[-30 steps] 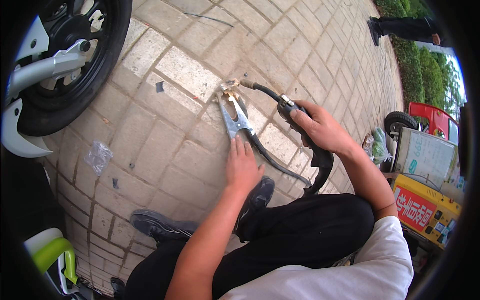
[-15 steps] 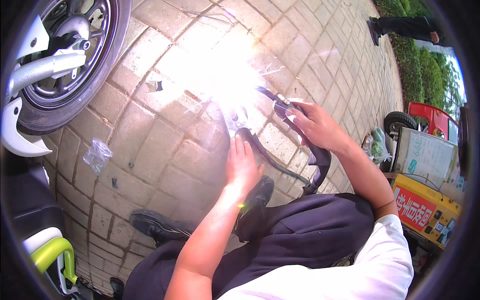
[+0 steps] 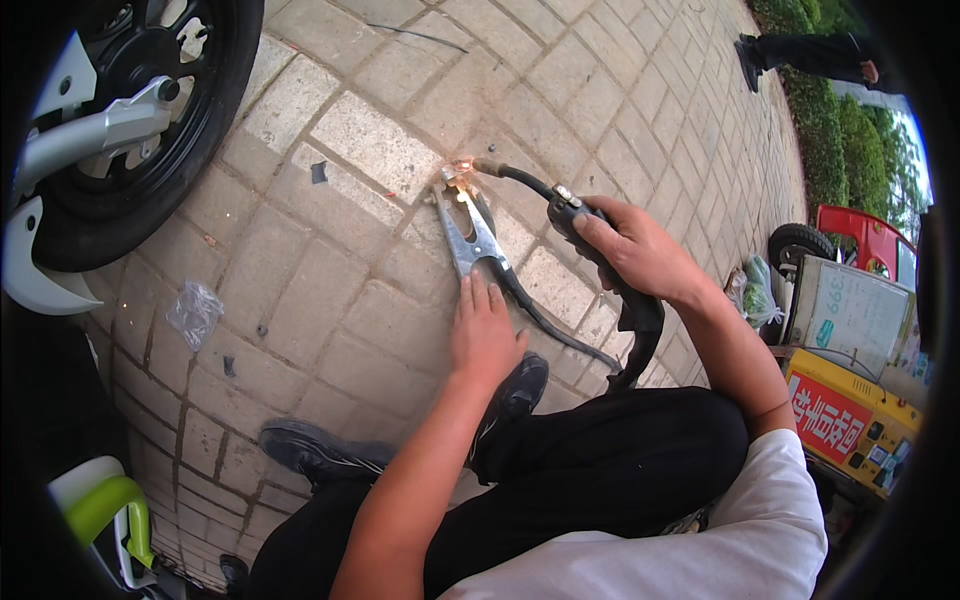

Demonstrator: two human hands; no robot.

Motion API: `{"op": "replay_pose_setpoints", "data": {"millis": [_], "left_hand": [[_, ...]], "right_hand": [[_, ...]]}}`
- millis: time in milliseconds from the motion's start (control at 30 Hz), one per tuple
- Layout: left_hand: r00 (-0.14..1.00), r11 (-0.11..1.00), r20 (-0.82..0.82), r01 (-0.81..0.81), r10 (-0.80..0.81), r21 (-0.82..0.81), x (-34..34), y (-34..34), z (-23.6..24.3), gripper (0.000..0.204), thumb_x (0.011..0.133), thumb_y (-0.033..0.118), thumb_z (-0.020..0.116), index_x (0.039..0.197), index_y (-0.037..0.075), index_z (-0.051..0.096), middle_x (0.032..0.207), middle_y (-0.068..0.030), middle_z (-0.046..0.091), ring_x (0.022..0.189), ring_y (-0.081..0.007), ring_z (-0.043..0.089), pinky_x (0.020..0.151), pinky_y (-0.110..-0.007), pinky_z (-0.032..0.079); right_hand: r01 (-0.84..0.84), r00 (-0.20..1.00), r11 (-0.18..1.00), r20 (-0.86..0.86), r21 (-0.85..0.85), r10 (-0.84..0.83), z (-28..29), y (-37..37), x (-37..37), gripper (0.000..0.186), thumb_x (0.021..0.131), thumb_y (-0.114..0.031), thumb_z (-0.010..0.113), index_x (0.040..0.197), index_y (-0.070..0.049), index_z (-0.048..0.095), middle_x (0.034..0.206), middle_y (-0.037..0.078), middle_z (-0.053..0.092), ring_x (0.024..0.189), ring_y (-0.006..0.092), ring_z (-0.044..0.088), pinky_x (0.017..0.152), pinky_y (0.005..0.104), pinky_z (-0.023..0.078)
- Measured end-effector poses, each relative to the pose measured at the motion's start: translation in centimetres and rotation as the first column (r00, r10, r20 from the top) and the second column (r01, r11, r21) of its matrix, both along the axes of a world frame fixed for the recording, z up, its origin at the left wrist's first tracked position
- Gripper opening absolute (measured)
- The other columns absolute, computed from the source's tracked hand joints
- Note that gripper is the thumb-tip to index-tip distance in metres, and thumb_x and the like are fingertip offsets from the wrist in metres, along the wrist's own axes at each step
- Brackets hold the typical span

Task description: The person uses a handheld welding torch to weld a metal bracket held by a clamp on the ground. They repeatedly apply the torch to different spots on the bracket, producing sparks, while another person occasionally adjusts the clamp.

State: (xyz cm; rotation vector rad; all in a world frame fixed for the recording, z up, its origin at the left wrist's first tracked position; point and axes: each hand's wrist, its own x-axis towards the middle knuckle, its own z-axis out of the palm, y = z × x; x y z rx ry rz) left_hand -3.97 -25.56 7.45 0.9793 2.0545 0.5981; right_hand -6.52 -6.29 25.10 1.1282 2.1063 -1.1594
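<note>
My right hand (image 3: 640,248) grips a black welding torch (image 3: 640,312) by its handle, thumb along the top. Its curved neck points left, and the nozzle stops at a small orange-glowing piece of metal (image 3: 462,167). That piece sits at the jaws of a silver earth clamp (image 3: 480,250), which lies over the paving. My left hand (image 3: 485,335) holds the clamp's near end, fingers over the handle. A black cable (image 3: 555,333) runs from the clamp toward my right knee. What the small metal piece is, I cannot make out.
A black wheel (image 3: 190,175) with a silver fork stands at the left. Plastic wrap (image 3: 195,313) and dark scraps lie on the brick paving (image 3: 300,330). At the right are a yellow machine (image 3: 865,400), a small cart and a red vehicle (image 3: 860,235). A person's leg (image 3: 810,57) shows at the far right.
The blinding white arc and sparks have gone out, leaving an orange glow at the metal. Both hands, the torch and the clamp have barely moved.
</note>
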Motion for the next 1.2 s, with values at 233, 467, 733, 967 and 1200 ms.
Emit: {"op": "replay_pose_setpoints", "data": {"millis": [233,467,733,967,1200], "left_hand": [[1.000,1.000,-0.002,-0.014,0.014,0.015,0.2,-0.1,-0.2,0.087,0.082,0.040,0.075,0.144,-0.010,0.042,0.157,-0.0337,0.024,0.149,-0.0435,0.023,0.120,-0.044,0.028],[1.000,1.000,-0.019,-0.002,0.002,0.010,0.1,-0.1,-0.1,0.086,0.082,0.041,0.075,0.143,-0.010,0.043,0.157,-0.0335,0.024,0.148,-0.0431,0.024,0.121,-0.043,0.027],[0.996,0.993,-0.054,-0.072,0.077,0.092,0.1,-0.3,-0.7,0.075,0.083,0.037,0.074,0.138,-0.008,0.049,0.153,-0.0305,0.034,0.145,-0.0404,0.033,0.118,-0.042,0.032],[0.816,0.828,0.153,-0.560,0.557,-0.028,-2.0,-1.3,-2.9,0.056,0.087,0.028,0.073,0.127,-0.007,0.055,0.128,-0.0283,0.057,0.120,-0.0402,0.056,0.098,-0.046,0.047],[0.794,0.839,0.279,-0.483,0.540,-0.250,-2.8,-0.9,-4.5,0.050,0.082,0.037,0.077,0.103,-0.007,0.067,0.100,-0.0281,0.069,0.095,-0.0439,0.066,0.085,-0.047,0.052]], "right_hand": [[-0.018,1.000,1.000,0.003,0.022,0.018,0.2,-0.2,-0.2,0.041,0.102,-0.034,0.051,0.113,0.004,0.060,0.069,0.003,0.054,0.057,0.0107,0.055,0.055,0.0300,0.046],[-0.024,0.999,0.999,0.022,0.036,0.023,0.1,-0.2,-0.2,0.040,0.102,-0.034,0.051,0.113,0.004,0.060,0.067,0.002,0.055,0.056,0.0104,0.055,0.054,0.0301,0.046],[0.206,0.971,0.978,-0.117,-0.025,-0.207,-0.4,1.0,1.4,0.040,0.103,-0.033,0.053,0.118,0.004,0.059,0.074,0.004,0.057,0.056,0.0112,0.056,0.051,0.0284,0.046],[0.527,0.836,0.787,-0.365,0.322,-0.410,-8.1,11.8,6.2,0.045,0.101,-0.039,0.054,0.115,0.003,0.058,0.069,0.006,0.055,0.051,0.0175,0.060,0.048,0.0339,0.048],[0.516,0.846,0.486,-0.329,0.706,-0.420,-18.3,20.7,11.5,0.065,0.086,-0.042,0.073,0.128,0.004,0.054,0.099,0.024,0.067,0.094,0.0353,0.068,0.083,0.0439,0.054]]}}
